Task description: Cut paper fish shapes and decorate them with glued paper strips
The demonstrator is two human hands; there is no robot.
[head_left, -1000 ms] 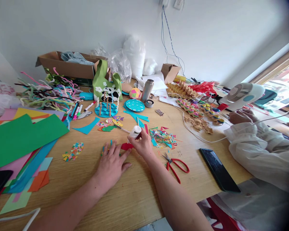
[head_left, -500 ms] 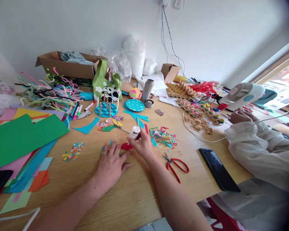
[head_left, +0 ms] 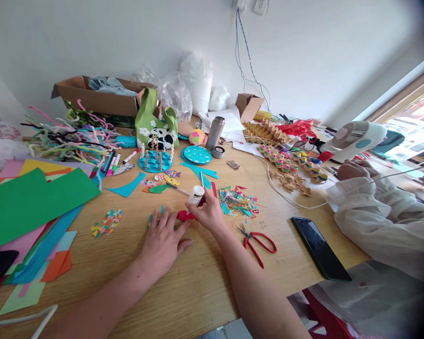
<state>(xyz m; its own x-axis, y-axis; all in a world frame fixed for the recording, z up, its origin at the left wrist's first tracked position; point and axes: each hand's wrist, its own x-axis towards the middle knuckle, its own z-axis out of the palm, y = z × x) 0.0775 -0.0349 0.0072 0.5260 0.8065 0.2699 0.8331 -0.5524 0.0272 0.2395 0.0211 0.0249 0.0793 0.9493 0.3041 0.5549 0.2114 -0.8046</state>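
Two hands at work on the wooden table (head_left: 201,292). My right hand (head_left: 208,212) grips a small white bottle (head_left: 196,195), tilted, its lower end close over a red paper piece (head_left: 184,215); contact cannot be told. My left hand (head_left: 162,235) is spread palm-down, grasping nothing visible, index finger at the red paper's near edge, other fingers partly covering coloured paper bits (head_left: 150,221).

Surroundings: a thin white stick (head_left: 201,179) shows just beyond the bottle. A heap of paper scraps (head_left: 238,201) sits near my right hand, on its right; red-handled scissors (head_left: 248,234) lie beside my right forearm, with a phone (head_left: 320,247) farther right. Cut paper fish (head_left: 159,188) and a blue offcut (head_left: 129,185) lie beyond my left hand. Farther back: green bag (head_left: 146,120), steel flask (head_left: 216,132), blue disc (head_left: 197,155). At left, green paper (head_left: 42,202) tops stacked coloured sheets. At right, a co-worker's pale sleeve (head_left: 371,221) rests near a white fan (head_left: 371,134).
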